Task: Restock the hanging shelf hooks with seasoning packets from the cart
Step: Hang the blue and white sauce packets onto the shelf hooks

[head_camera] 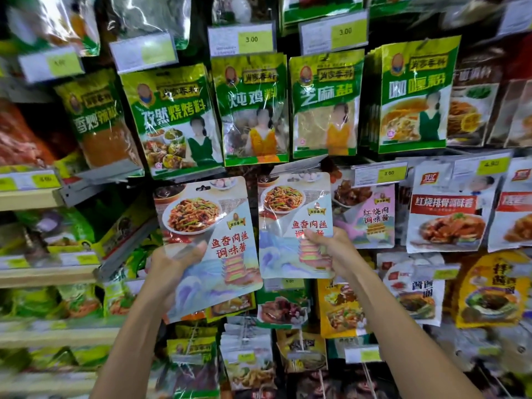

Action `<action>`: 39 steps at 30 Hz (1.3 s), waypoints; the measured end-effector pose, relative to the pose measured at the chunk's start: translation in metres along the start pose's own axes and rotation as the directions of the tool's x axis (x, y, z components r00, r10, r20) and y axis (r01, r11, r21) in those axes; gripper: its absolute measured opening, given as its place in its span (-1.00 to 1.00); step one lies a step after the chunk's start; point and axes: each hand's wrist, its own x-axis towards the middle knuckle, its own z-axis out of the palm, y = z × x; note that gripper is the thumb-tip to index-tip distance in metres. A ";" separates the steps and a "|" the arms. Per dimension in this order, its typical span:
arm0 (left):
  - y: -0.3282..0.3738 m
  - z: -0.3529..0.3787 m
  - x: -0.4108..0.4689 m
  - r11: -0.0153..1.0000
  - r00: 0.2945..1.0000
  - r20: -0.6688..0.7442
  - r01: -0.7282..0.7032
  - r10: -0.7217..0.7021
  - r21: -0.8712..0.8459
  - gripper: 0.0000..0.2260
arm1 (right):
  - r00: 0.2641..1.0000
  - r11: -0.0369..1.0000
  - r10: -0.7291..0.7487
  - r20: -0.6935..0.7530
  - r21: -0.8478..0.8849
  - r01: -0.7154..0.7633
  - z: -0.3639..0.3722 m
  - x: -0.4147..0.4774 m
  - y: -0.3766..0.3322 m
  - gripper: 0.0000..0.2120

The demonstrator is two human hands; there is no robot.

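My left hand (172,266) grips a white and blue seasoning packet (213,231) with a noodle dish picture and red lettering, tilted slightly right, held in front of the shelf. My right hand (331,251) holds a matching seasoning packet (290,254) by its lower right part, upright and raised against the hook row under the green packets. Whether its hang hole sits on a hook is hidden by the price tag flap (299,165) above it.
Green seasoning packets (253,108) hang in a row above, with yellow price tags (253,40). Pink and white sauce packets (371,217) hang to the right. More packets (285,309) hang below my hands. Wooden shelves (31,197) with bagged goods stand at the left.
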 end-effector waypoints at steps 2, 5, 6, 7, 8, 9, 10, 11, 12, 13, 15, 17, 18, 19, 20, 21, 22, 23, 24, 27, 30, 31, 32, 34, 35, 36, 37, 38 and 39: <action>0.000 0.005 0.003 1.000 1.000 0.003 0.020 -0.020 -0.023 -0.78 | 1.000 1.000 0.009 -0.003 -0.003 -0.009 -0.001 0.003 -0.001 -0.83; 0.001 0.013 0.006 0.999 0.999 0.002 0.041 -0.041 -0.022 -0.95 | 1.000 1.000 0.023 -0.005 -0.006 -0.023 0.000 0.008 -0.003 -0.84; 0.000 0.015 0.006 0.999 0.999 -0.002 0.048 -0.048 -0.022 -0.93 | 1.000 1.000 0.026 -0.002 -0.004 -0.026 0.001 0.009 -0.004 -0.85; 0.000 0.018 0.007 0.998 0.998 0.000 0.056 -0.056 -0.027 -0.91 | 1.000 1.000 0.028 -0.001 -0.002 -0.028 0.001 0.012 -0.004 -0.85; 0.000 0.021 0.007 0.998 0.998 0.004 0.061 -0.061 -0.033 -0.91 | 0.999 0.999 0.032 -0.004 -0.002 -0.032 0.001 0.014 -0.004 -0.86; 0.001 0.024 0.006 0.997 0.998 0.008 0.064 -0.064 -0.037 -0.91 | 0.999 0.999 0.039 -0.010 -0.005 -0.039 0.001 0.016 -0.005 -0.87; 0.001 0.027 0.005 0.997 0.998 0.008 0.068 -0.068 -0.039 -0.92 | 0.999 0.999 0.047 -0.016 -0.010 -0.048 0.000 0.017 -0.005 -0.86; 0.001 0.030 0.004 0.997 0.997 0.003 0.072 -0.072 -0.039 -0.92 | 0.998 0.998 0.057 -0.020 -0.016 -0.057 -0.002 0.018 -0.004 -0.85; 0.001 0.031 0.004 0.997 0.997 -0.003 0.074 -0.074 -0.034 -0.91 | 0.998 0.998 0.062 -0.021 -0.019 -0.063 -0.004 0.018 -0.003 -0.84; 0.001 0.033 0.003 0.997 0.997 -0.006 0.074 -0.074 -0.029 -0.89 | 0.998 0.998 0.062 -0.020 -0.018 -0.062 -0.006 0.018 -0.001 -0.84; 0.001 0.035 0.003 0.997 0.997 -0.007 0.078 -0.078 -0.029 -0.88 | 0.999 0.999 0.047 -0.020 -0.008 -0.048 -0.011 0.017 0.002 -0.87; 0.002 0.037 0.002 0.996 0.996 -0.010 0.083 -0.084 -0.042 -0.93 | 0.999 1.000 0.031 -0.011 0.004 -0.031 -0.016 0.015 0.003 -0.89; 0.003 0.039 0.001 0.995 0.996 -0.012 0.087 -0.088 -0.050 -0.95 | 1.000 1.000 0.026 -0.004 0.007 -0.026 -0.017 0.015 0.002 -0.88; 0.004 0.040 0.001 0.994 0.996 -0.012 0.091 -0.092 -0.057 -0.96 | 1.000 1.000 0.024 0.002 0.007 -0.024 -0.017 0.014 0.001 -0.88; 0.004 0.042 0.001 0.994 0.995 -0.012 0.093 -0.094 -0.061 -0.96 | 1.000 1.000 0.023 0.003 0.006 -0.023 -0.017 0.015 0.000 -0.88; 0.004 0.043 0.000 0.994 0.995 -0.012 0.095 -0.096 -0.063 -0.96 | 1.000 1.000 0.023 0.004 0.004 -0.023 -0.016 0.015 -0.002 -0.88; 0.005 0.045 0.000 0.993 0.995 -0.010 0.095 -0.096 -0.065 -0.96 | 1.000 1.000 0.023 0.004 0.004 -0.023 -0.016 0.016 -0.003 -0.88; 0.005 0.046 0.000 0.993 0.995 -0.006 0.094 -0.095 -0.067 -0.96 | 1.000 1.000 0.026 0.004 0.004 -0.026 -0.015 0.017 -0.005 -0.87; 0.006 0.047 0.001 0.994 0.996 -0.004 0.090 -0.091 -0.065 -0.96 | 0.999 0.999 0.032 0.007 0.005 -0.032 -0.014 0.018 -0.006 -0.87; 0.006 0.051 0.002 0.995 0.997 -0.002 0.073 -0.074 -0.063 -0.95 | 0.998 0.998 0.060 0.009 -0.008 -0.060 -0.012 0.023 -0.008 -0.86; 0.004 0.052 0.005 0.996 0.998 0.008 0.059 -0.059 -0.071 -0.96 | 0.996 0.996 0.086 -0.029 -0.023 -0.086 -0.008 0.033 -0.013 -0.82; 0.002 0.052 0.006 0.995 0.998 0.013 0.061 -0.060 -0.073 -0.96 | 0.995 0.995 0.093 -0.038 -0.023 -0.094 -0.006 0.036 -0.015 -0.82; 0.001 0.052 0.007 0.995 0.998 0.016 0.063 -0.062 -0.073 -0.97 | 0.994 0.995 0.097 -0.046 -0.018 -0.098 -0.004 0.040 -0.017 -0.84; -0.004 0.052 0.009 0.996 0.998 0.022 0.064 -0.063 -0.062 -0.96 | 0.993 0.995 0.101 -0.065 -0.012 -0.102 -0.002 0.047 -0.020 -0.90; -0.007 0.053 0.009 0.996 0.997 0.028 0.068 -0.066 -0.056 -0.95 | 0.992 0.994 0.103 -0.068 -0.016 -0.104 -0.001 0.049 -0.021 -0.90; -0.010 0.053 0.009 0.996 0.997 0.037 0.076 -0.074 -0.050 -0.95 | 0.992 0.994 0.107 -0.066 -0.026 -0.109 -0.001 0.051 -0.020 -0.88; -0.014 0.053 0.009 0.995 0.995 0.049 0.084 -0.082 -0.046 -0.95 | 0.991 0.993 0.114 -0.066 -0.036 -0.116 -0.002 0.052 -0.019 -0.83; -0.018 0.054 0.009 0.995 0.994 0.060 0.092 -0.089 -0.043 -0.93 | 0.991 0.992 0.117 -0.070 -0.047 -0.120 -0.003 0.052 -0.016 -0.77; -0.023 0.054 0.009 0.994 0.992 0.072 0.104 -0.101 -0.040 -0.89 | 0.991 0.991 0.110 -0.073 -0.065 -0.115 -0.004 0.051 -0.013 -0.72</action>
